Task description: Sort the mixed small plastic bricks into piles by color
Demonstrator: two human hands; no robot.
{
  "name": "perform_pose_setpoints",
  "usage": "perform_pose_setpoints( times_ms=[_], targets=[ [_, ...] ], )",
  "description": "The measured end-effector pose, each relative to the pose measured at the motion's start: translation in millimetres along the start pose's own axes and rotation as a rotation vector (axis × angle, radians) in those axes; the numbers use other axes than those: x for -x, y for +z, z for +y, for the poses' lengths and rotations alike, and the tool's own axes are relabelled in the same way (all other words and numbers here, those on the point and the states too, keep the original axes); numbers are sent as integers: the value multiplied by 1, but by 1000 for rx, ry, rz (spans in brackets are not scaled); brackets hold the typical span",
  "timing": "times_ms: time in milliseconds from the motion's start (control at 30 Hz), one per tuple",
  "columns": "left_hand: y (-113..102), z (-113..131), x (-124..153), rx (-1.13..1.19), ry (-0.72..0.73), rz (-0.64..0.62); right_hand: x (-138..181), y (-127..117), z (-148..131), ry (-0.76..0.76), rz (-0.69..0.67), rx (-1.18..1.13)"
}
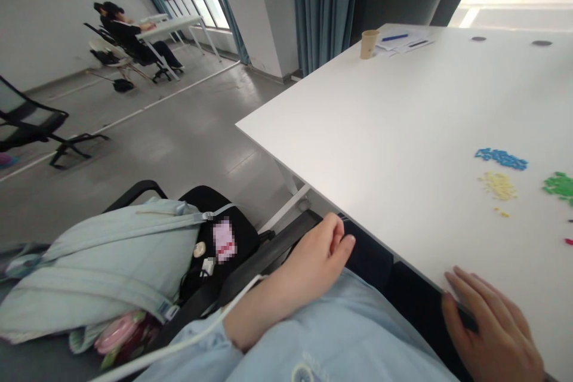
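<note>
My left hand [324, 250] is loosely curled above my lap, just short of the white table's [358, 131] front edge. Nothing shows between its fingers, and a white cable [215, 325] runs beside that forearm. Over the table edge on the right lies my right hand [496, 331], slightly blurred, fingers stretched out and holding nothing. Beyond it on the tabletop are small piles of blue pieces [501, 158], yellow pieces [498, 185] and green pieces [559, 185]. A red piece [568, 242] sits at the right border of the view.
A paper cup [369, 45] stands at the table's far corner beside papers with a blue pen [394, 38]. To my left, a chair [206, 197] carries a pale green backpack [111, 262] and small items. Farther back, people [128, 33] sit at another table.
</note>
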State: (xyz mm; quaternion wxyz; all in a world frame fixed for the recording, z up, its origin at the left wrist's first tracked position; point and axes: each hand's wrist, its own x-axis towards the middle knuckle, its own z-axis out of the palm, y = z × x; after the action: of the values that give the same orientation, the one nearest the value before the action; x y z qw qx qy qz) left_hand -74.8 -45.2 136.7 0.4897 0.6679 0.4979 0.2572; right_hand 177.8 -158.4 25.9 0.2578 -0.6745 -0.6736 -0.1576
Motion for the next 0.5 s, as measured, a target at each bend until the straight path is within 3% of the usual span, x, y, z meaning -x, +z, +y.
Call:
perform_pose_setpoints(
  times_ms=[100, 167, 267, 367, 433, 500],
  targets=[
    [57, -49, -24, 461, 48, 442, 0, -1, 1, -12, -21, -24],
    [86, -77, -34, 548, 160, 538, 1, -1, 3, -25, -24, -29],
    [109, -100, -45, 484, 287, 509, 2, 1, 5, -37, -8, -20],
    [120, -100, -58, 306, 453, 520, 1, 3, 5, -45, 14, -13],
    [126, -86, -69, 172, 573, 394, 0, 4, 6, -62, 26, -8],
    [134, -62, -79, 10, 721, 125, 1, 5, 7, -78, 28, 0]
  ],
)
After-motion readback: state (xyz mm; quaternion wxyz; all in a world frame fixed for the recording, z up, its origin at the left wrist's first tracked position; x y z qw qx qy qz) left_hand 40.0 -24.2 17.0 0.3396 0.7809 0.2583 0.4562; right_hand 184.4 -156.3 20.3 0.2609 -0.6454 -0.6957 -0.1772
